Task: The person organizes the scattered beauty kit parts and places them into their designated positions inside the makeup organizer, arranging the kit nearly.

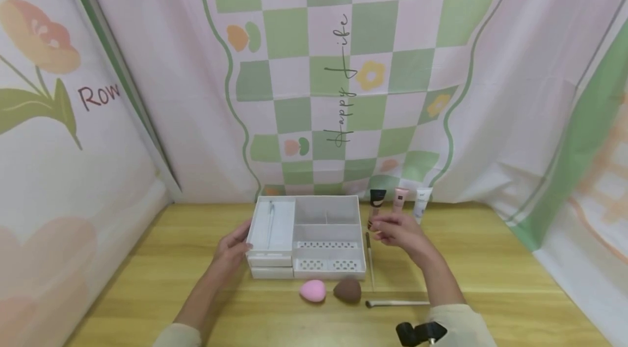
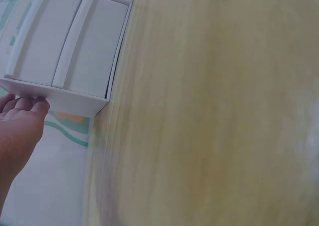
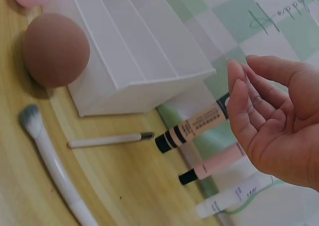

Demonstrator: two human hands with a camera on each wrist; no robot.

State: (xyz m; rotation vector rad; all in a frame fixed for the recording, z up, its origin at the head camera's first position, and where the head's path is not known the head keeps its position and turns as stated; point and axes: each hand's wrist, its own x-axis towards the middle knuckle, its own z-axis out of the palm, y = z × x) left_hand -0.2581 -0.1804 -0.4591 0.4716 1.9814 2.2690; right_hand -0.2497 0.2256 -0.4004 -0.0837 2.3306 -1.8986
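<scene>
A white desktop organizer [image 1: 330,237] stands on the table, with drawers at its front left and compartments on the right. My left hand [image 1: 231,248] rests against its left side, and the left wrist view shows the fingertips touching the side wall. A thin white brush [image 1: 270,224] lies in the organizer's upper left tray. My right hand [image 1: 399,233], fingers loosely bent and holding nothing, hovers beside the black-ended tube [image 3: 192,125]. Next to that tube stand a pink tube [image 1: 399,201] and a white tube [image 1: 422,204], partly hidden by the hand in the head view.
In front of the organizer sit a pink makeup sponge [image 1: 313,291] and a brown makeup sponge [image 1: 347,291]. One slim brush [image 1: 370,262] lies along the organizer's right side; a larger makeup brush [image 1: 397,303] lies nearer. A patterned curtain [image 1: 343,91] hangs behind the table.
</scene>
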